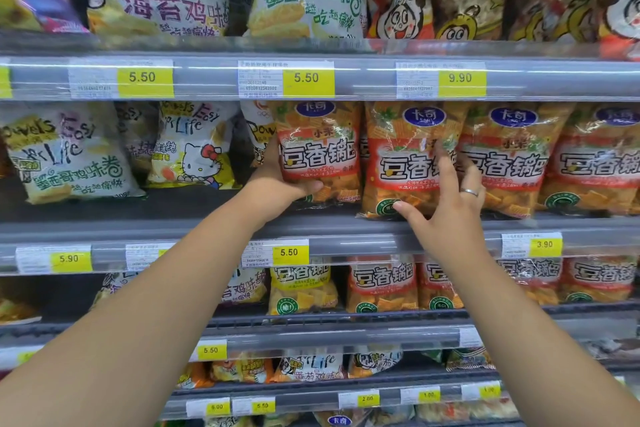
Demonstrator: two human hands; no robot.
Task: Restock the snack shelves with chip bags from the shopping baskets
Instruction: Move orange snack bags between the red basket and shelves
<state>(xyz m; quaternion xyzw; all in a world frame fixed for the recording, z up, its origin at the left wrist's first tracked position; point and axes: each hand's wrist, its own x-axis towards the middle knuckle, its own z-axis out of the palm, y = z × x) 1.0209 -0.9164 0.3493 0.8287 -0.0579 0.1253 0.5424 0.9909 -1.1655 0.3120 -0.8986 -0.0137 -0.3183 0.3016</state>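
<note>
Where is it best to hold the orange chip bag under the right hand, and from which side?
Probably its lower part, from the front. The orange chip bag stands upright at the shelf edge with neighbours close on both sides and its top near the price rail above, so the bottom seam is freest. The right hand rests there, fingers spread.

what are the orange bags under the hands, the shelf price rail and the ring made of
Orange bag gripped by the left hand: thin glossy plastic film, partly clear; it crinkles, glares, and chips show through. Neighbouring bag under the right hand: looks the same. Price rail: probably clear glossy plastic over grey; labels sit behind its sheen. Ring: silvery, likely metal.
</note>
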